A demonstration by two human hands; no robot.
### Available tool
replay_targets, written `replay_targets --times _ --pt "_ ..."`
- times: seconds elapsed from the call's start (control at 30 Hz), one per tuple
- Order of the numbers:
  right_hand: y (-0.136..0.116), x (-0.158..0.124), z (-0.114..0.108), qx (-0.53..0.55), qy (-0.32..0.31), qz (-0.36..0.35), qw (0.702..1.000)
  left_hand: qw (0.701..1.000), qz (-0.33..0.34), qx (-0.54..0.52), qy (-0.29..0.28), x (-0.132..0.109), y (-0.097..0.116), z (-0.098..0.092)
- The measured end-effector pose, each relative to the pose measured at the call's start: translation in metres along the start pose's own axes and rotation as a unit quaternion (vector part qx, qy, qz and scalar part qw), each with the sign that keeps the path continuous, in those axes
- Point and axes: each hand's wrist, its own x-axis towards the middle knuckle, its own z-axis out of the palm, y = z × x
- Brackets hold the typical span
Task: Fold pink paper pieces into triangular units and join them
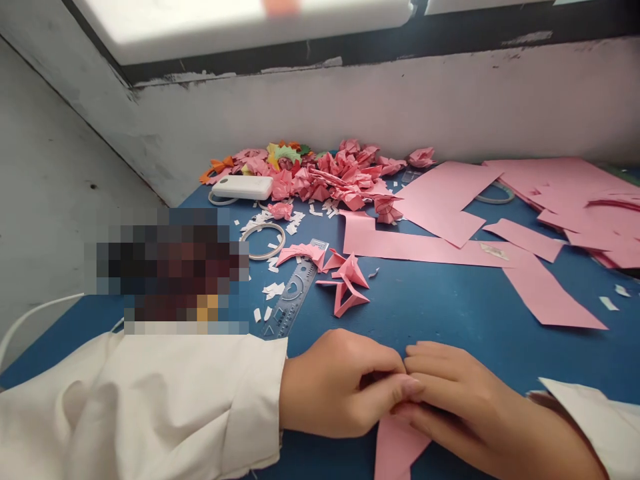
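Near the front edge of the blue table, my left hand (347, 387) and my right hand (465, 400) meet, their fingertips pressed together on a piece of pink paper (395, 447). The lower part of this paper hangs out below the fingers; its upper part is hidden by them. Both hands have bent, closed fingers. Just beyond them lie folded pink paper pieces (345, 287), and a clear plastic ruler (293, 297) sits partly under a curved pink folded piece (305, 253).
Crumpled and folded pink paper (340, 173) is heaped by the wall, beside a white device (243, 187). A tape roll (263, 241) and white scraps lie at centre left. Pink sheets (565, 193) and strips (555, 293) cover the right. A pixelated area is at left.
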Motion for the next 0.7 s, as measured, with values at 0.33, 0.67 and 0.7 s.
replay_targets --times 0.33,0.67,0.7 --pt "0.007 -0.002 -0.013 0.022 0.055 0.113 0.992 0.986 0.033 0.092 0.133 -0.006 -0.001 0.0" --pt "0.027 -0.006 -0.016 -0.089 0.07 0.139 0.984 0.951 0.003 0.268 0.156 0.005 -0.016 -0.016" --pt "0.028 -0.006 -0.016 -0.106 0.071 0.135 0.983 0.944 0.005 0.296 0.146 0.005 -0.018 -0.017"
